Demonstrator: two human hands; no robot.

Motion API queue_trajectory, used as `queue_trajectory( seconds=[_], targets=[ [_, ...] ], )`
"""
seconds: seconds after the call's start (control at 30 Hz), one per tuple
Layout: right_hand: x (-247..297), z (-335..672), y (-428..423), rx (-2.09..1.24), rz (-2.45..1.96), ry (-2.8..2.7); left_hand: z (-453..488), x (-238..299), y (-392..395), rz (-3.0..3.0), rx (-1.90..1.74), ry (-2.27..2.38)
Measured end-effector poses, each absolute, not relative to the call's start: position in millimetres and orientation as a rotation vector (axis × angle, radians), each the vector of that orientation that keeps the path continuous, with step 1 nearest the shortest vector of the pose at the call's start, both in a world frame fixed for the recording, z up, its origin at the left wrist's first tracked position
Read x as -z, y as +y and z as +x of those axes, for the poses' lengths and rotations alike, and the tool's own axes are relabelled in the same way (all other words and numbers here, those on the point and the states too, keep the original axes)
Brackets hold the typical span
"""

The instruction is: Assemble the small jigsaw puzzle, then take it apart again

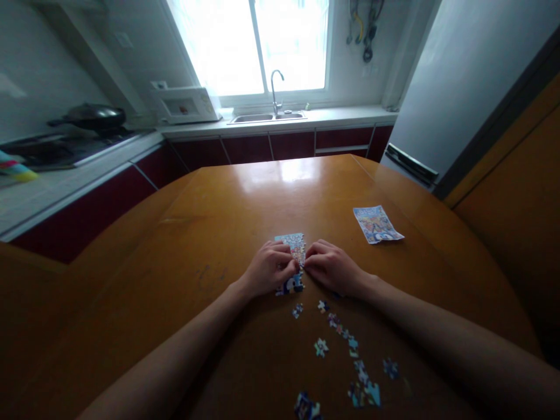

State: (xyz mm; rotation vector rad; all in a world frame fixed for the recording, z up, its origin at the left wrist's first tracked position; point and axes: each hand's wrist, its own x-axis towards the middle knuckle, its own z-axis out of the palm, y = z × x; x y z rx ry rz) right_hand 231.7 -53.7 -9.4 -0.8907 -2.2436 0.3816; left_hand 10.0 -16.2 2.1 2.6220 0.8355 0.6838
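A partly assembled jigsaw puzzle [291,239] lies on the wooden table, its right edge jagged with knobs. My left hand [269,268] rests over its left side, fingers curled and thumb pressed on it, covering part of the picture. At the right edge my right hand [330,268] is closed in a pinch on a jigsaw piece, mostly hidden by the fingertips. Just below sits a loose piece [297,310]. Joined pieces [339,328] trail down to the right toward a larger cluster [365,392].
A creased picture sheet [377,224] lies on the table [210,204] to the right. More loose pieces [321,347] and a dark cluster [307,406] are nearer me. Beyond the table are a sink [266,117], a microwave [187,105], a pan [94,115] and a refrigerator [472,81].
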Motion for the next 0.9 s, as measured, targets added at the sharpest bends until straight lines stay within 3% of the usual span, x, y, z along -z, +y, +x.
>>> queue_trajectory(
  seconds=[0.23, 0.9],
  targets=[
    [12.3, 239.4, -46.9, -0.348, -1.063, -1.957, 12.1, -6.3, -18.2, 2.560, -0.783, 0.819],
    [10.8, 233.5, -52.5, -0.370, -1.001, -2.205, 13.2, -5.9, -17.4, 2.615, -0.694, 0.779]
  ],
)
